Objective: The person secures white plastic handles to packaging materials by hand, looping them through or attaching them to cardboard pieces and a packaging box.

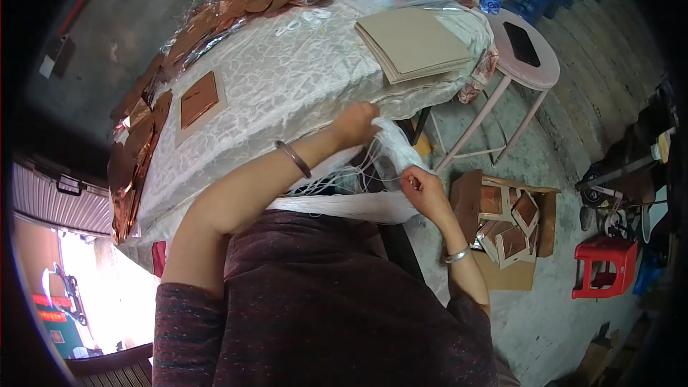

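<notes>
A bundle of white strands (394,145) hangs at the table's front edge, and more of it lies across my lap. My left hand (356,125) is closed at the upper end of the bundle, with its fingers curled round the strands. Lower and to the right, my right hand (424,190) pinches the strands beside the lower part of the bundle. Loose thin threads spread between the two hands. Beyond my left hand is the table (287,64) with its white lace cover.
Brown sheets (412,39) lie stacked on the table near a copper-coloured square (198,100). Copper foil (265,0) lines the far edge. At right are a round stool (541,64) with a phone and bottle, an open carton (545,226) and a red stool (605,265).
</notes>
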Demonstrator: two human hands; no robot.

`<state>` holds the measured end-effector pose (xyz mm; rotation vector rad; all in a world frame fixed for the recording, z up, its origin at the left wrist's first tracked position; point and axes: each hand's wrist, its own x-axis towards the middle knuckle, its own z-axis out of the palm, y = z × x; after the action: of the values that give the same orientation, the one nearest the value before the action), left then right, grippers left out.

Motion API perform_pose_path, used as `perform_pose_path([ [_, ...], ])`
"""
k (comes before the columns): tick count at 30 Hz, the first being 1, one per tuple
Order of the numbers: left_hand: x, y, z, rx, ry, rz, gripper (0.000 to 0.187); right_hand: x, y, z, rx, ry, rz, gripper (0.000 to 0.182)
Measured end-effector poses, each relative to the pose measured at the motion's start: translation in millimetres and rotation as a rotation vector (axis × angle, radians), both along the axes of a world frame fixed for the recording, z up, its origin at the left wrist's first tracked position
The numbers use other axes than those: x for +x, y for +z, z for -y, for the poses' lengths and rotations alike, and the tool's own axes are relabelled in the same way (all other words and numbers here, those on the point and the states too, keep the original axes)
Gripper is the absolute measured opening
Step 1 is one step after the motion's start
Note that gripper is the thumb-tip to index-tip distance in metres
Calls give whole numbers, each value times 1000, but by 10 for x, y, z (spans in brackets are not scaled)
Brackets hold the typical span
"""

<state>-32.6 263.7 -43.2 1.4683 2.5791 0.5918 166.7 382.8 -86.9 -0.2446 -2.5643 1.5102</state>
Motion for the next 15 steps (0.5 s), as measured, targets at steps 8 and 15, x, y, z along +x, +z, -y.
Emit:
perform_pose_path([
  [8, 187, 29, 367, 221, -110, 151, 39, -151, -432, -94, -857, -267, -35, 2],
  [15, 308, 225, 453, 118, -168, 234, 35, -238, -368, -932, -1722, -178, -80, 2],
])
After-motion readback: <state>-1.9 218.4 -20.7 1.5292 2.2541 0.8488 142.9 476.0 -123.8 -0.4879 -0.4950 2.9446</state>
